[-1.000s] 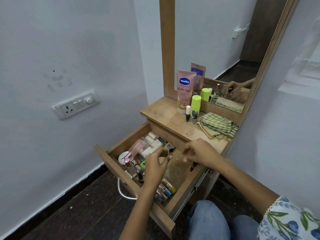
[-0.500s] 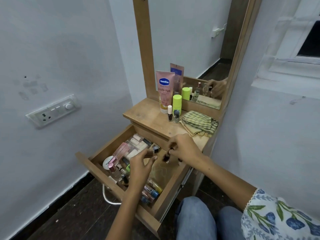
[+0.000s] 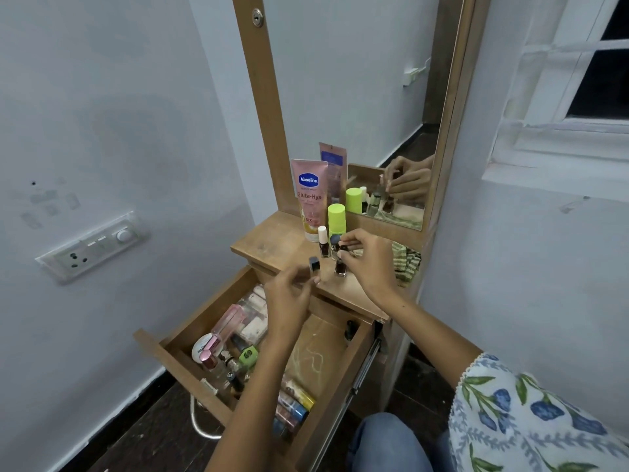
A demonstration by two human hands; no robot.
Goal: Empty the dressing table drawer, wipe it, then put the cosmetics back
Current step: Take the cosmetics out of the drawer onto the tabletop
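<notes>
Both hands hold little nail polish bottles. Her right hand [image 3: 369, 258] pinches one dark bottle [image 3: 340, 267] by its cap, setting it on the table [image 3: 272, 241]. Her left hand [image 3: 289, 294] grips another bottle [image 3: 314, 267], likely bound there too. Below, the open drawer [image 3: 340, 373] is still full of cosmetics.

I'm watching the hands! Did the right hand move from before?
Yes. The right hand went from over the open drawer up onto the tabletop, setting a small dark bottle there.

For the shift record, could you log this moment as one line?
stage: emptying drawer | left hand: holds small bottle | right hand: sets dark bottle on tabletop
</notes>
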